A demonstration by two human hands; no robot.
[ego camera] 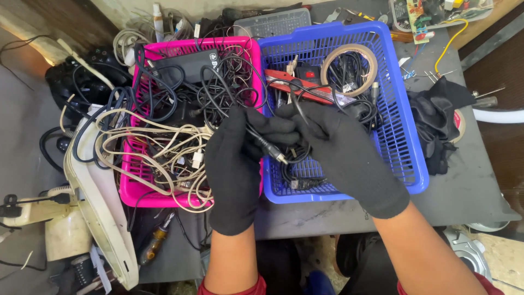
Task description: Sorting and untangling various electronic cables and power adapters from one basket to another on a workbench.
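Both gloved hands, left [233,164] and right [341,150], closed on 1 black cable [267,145] with a metal plug, held between pink basket [131,188] and blue basket [406,136]; likely to snag, since still tangled with other cords

Circuit board [423,19] beyond the blue basket [406,147] is cut off by the top edge. Cable ends inside that basket vanish beneath the hands [284,142], grip unclear.
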